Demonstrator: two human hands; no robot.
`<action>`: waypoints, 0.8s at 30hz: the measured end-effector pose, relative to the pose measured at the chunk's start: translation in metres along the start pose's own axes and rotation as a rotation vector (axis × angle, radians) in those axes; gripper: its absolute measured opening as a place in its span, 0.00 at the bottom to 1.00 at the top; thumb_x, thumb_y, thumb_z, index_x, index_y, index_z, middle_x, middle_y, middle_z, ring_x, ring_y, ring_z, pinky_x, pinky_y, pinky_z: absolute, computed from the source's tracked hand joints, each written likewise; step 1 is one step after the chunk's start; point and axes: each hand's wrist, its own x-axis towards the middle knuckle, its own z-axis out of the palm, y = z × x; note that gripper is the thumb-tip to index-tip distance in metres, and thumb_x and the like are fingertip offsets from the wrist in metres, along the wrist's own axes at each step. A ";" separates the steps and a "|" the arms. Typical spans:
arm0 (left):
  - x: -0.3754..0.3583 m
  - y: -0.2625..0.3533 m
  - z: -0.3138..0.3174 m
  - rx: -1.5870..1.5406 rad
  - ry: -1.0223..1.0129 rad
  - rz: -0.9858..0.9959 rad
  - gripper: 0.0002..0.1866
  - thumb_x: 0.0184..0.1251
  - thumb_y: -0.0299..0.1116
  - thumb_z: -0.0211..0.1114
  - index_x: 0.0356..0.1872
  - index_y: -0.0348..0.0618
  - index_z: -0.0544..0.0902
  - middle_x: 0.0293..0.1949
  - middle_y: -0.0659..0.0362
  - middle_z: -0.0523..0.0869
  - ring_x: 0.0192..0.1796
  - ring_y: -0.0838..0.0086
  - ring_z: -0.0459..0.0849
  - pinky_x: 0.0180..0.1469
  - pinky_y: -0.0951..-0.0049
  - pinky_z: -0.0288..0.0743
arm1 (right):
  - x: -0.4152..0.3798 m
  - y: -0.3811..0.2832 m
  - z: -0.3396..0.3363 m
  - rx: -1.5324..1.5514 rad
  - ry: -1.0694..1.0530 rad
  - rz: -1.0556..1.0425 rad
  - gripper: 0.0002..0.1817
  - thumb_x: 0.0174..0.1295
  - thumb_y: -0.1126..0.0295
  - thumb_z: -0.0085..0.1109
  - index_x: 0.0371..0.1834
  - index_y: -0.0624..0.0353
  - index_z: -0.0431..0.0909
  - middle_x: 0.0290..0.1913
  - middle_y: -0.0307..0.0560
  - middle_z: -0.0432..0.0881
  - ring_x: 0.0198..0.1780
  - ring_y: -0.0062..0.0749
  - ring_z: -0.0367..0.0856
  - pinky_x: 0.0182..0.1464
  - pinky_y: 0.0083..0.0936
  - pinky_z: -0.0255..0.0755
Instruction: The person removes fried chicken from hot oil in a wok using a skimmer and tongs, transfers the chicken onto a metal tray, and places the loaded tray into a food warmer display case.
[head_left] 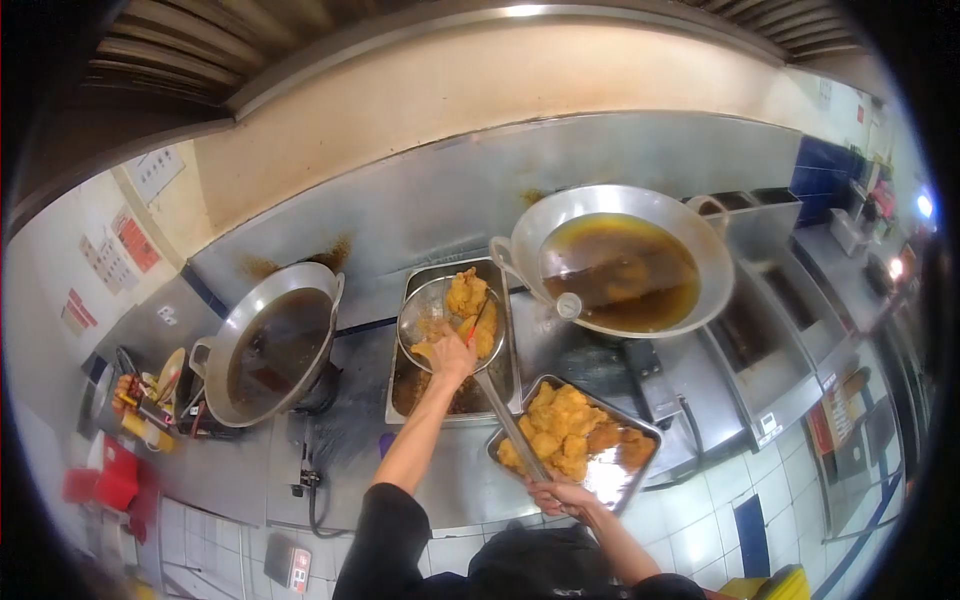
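My right hand (562,496) is wrapped round the long handle of a round metal strainer (408,318). The strainer rests over a deep rectangular steel pan (394,392) and holds pieces of fried chicken (466,294). Over the strainer, my left hand (450,356) is closed at the chicken; a thin tool with a red part (474,330) shows beside its fingers, partly hidden. Below the handle, a shallow metal tray (648,470) holds several golden fried pieces (562,425).
A large wok of oil (620,270), with a round dial at its rim (568,305), stands at the right. Another wok with dark oil (280,350) stands at the left. Steel basins (745,320) lie farther right, and red containers (112,470) are at far left.
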 end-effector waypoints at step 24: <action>-0.052 -0.086 -0.035 -1.071 -0.252 -0.647 0.24 0.68 0.57 0.60 0.39 0.41 0.80 0.21 0.63 0.75 0.15 0.81 0.67 0.14 0.77 0.58 | 0.000 -0.001 -0.003 -0.003 0.014 -0.022 0.11 0.66 0.75 0.51 0.49 0.53 0.66 0.20 0.32 0.61 0.14 0.14 0.58 0.13 0.16 0.52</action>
